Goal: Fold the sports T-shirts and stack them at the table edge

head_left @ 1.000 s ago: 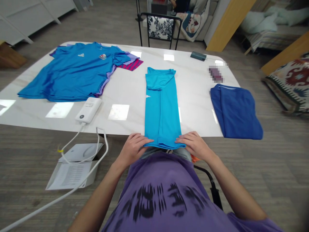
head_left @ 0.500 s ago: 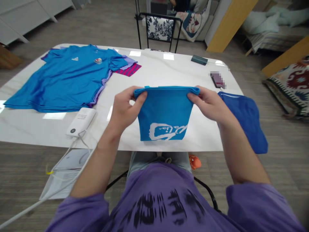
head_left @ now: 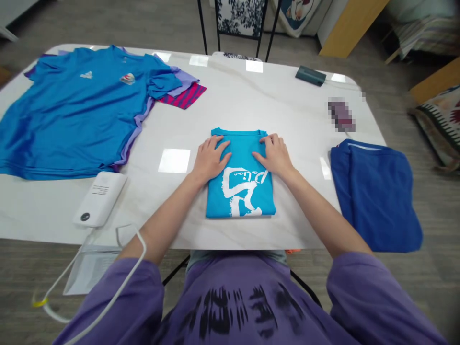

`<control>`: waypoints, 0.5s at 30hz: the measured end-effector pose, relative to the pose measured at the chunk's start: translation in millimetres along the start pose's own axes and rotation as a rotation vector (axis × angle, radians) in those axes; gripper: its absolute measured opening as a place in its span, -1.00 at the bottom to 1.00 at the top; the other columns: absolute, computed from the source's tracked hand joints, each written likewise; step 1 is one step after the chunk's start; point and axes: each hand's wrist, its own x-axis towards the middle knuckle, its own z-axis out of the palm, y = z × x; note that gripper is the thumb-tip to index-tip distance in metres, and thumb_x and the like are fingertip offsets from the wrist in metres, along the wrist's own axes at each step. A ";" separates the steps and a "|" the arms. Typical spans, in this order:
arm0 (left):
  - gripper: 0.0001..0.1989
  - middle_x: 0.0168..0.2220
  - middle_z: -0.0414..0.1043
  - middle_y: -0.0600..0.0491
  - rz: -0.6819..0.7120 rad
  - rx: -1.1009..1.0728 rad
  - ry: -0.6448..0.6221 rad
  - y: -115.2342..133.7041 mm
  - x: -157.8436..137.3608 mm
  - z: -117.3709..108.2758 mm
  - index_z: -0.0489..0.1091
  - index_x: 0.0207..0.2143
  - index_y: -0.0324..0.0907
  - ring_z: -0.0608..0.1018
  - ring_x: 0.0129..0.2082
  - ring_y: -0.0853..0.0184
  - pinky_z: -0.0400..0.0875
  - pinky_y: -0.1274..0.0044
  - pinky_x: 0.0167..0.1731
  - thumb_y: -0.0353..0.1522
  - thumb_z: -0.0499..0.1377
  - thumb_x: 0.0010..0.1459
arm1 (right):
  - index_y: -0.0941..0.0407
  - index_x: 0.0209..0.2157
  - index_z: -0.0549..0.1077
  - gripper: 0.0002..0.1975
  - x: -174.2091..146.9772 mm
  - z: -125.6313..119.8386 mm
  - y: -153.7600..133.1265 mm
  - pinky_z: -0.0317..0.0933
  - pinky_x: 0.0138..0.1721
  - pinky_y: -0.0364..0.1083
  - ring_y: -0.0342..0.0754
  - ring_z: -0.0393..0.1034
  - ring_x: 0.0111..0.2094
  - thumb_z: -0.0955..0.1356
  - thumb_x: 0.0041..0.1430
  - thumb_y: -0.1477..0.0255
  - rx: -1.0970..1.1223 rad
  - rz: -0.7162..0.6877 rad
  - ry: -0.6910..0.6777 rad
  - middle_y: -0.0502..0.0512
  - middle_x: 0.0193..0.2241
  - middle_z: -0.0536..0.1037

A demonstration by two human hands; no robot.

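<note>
A blue T-shirt (head_left: 244, 158) with white lettering lies folded into a neat rectangle on the white table (head_left: 230, 235), its collar end pointing away from me. My left hand (head_left: 212, 158) rests on its upper left edge, fingers spread. On the upper right edge lies my right hand (head_left: 275, 152), likewise with fingers apart. Both palms face down and neither hand grips the cloth. To the left, another blue T-shirt (head_left: 89, 110) is spread flat over purple and pink-striped garments (head_left: 187, 96). A darker blue folded garment (head_left: 373, 191) hangs partly over the right edge.
A white power bank (head_left: 101, 199) with a cable sits at the front left. Toward the back right are a dark green case (head_left: 310, 75) and a pixelated phone (head_left: 341, 115). A chair (head_left: 240, 19) stands beyond the far edge.
The blue T-shirt, held up folded by its top corners before, now lies flat on the table. Both hands have let go and spread on it. The view has tilted downward.
</note>
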 end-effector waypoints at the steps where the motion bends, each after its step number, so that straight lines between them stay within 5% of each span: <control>1: -0.38 0.57 0.23 -0.23 -0.039 -0.003 0.027 -3.5 2.7 -0.3 0.40 0.49 -0.08 0.26 0.56 -0.17 0.16 -0.05 0.54 -0.07 0.16 0.50 | 0.18 0.40 0.36 -0.29 3.1 -1.1 2.5 0.30 0.38 0.41 0.47 0.31 0.35 0.36 0.50 -0.04 0.000 0.045 0.017 0.51 0.37 0.37; 5: -0.27 0.43 0.28 -0.39 -0.333 -0.010 0.194 -21.9 26.3 -5.9 0.43 0.37 -0.13 0.33 0.44 -0.32 0.20 -0.16 0.46 0.12 0.27 0.37 | 0.18 0.33 0.42 -0.23 20.7 -12.5 14.4 0.39 0.32 0.34 0.43 0.46 0.27 0.30 0.49 -0.19 0.045 0.320 -0.017 0.51 0.33 0.42; 8: -0.40 0.30 0.41 -0.36 -0.468 -0.025 0.097 -33.4 46.1 -8.0 0.52 0.07 -0.09 0.39 0.39 -0.35 0.22 -0.19 0.43 0.16 0.36 0.23 | 0.11 0.17 0.52 -0.32 31.3 -16.1 19.6 0.45 0.24 0.27 0.37 0.55 0.16 0.36 0.42 -0.19 0.086 0.353 -0.134 0.44 0.25 0.52; 11: -0.60 0.11 0.56 -0.19 -0.465 -0.101 0.000 -34.4 56.8 -7.8 0.47 -0.08 -0.06 0.55 0.20 -0.17 0.39 -0.05 0.34 0.00 0.38 0.23 | 0.06 0.14 0.51 -0.52 38.4 -12.7 18.0 0.45 0.20 0.21 0.31 0.57 0.12 0.44 0.38 0.04 0.136 0.279 -0.159 0.33 0.12 0.64; 15: -0.67 -0.05 0.61 0.01 -0.347 -0.338 0.136 -12.8 55.1 -18.2 0.40 -0.06 -0.06 0.61 -0.16 0.19 0.58 0.29 0.02 -0.09 0.32 0.30 | 0.01 0.12 0.45 -0.65 38.3 -17.9 11.0 0.46 0.13 0.14 0.20 0.58 0.00 0.39 0.39 0.19 0.351 0.218 -0.063 0.15 -0.07 0.68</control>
